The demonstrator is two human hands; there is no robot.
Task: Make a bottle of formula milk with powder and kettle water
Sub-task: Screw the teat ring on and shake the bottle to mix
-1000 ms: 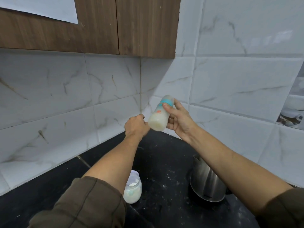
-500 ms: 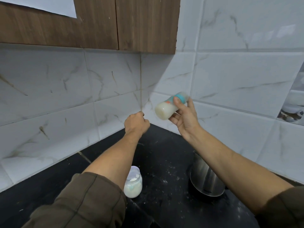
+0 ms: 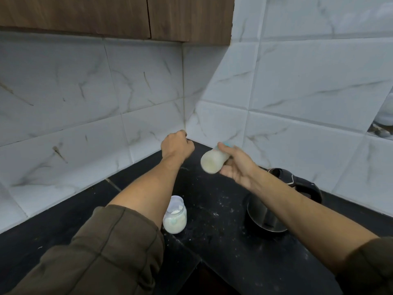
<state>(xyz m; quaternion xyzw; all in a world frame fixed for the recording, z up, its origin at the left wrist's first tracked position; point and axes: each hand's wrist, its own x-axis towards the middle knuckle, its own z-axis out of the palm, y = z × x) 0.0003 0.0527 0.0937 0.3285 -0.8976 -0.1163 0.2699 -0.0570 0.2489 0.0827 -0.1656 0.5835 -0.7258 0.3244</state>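
Right hand (image 3: 238, 165) wrapped around a milk-filled baby bottle (image 3: 213, 160), held tilted in mid-air above the black counter (image 3: 223, 241), base toward the camera, teal collar blurred. Left hand (image 3: 176, 145) raised alongside, curled into a fist, nothing visibly gripped. Below on the counter: powder jar (image 3: 174, 216) by the left forearm, steel kettle (image 3: 265, 213) under the right.

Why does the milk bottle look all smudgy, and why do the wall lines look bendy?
In the head view the bottle in the right hand is smeared by motion blur, while the powder jar on the counter looks sharp; the wide-angle lens bows the tile lines; a slanting shadow edge crosses the right wall.
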